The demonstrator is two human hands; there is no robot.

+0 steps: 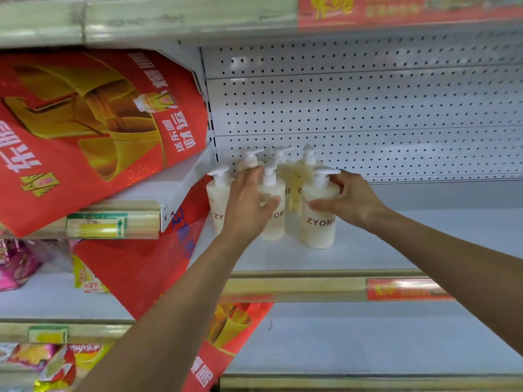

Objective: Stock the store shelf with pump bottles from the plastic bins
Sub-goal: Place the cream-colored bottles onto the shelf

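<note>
Shelf (368,250) with creamy pump bottles (216,199) bunched at its left end, left hand (249,205) curled round middle front bottle (273,222), right hand (351,199) curled round right front bottle (318,222); big red poster (85,131) crowding in just beside them, dotted back wall (368,108) behind

L hand (249,206), R hand (352,200) bare; forearms (184,292) bare to frame edge.
</note>
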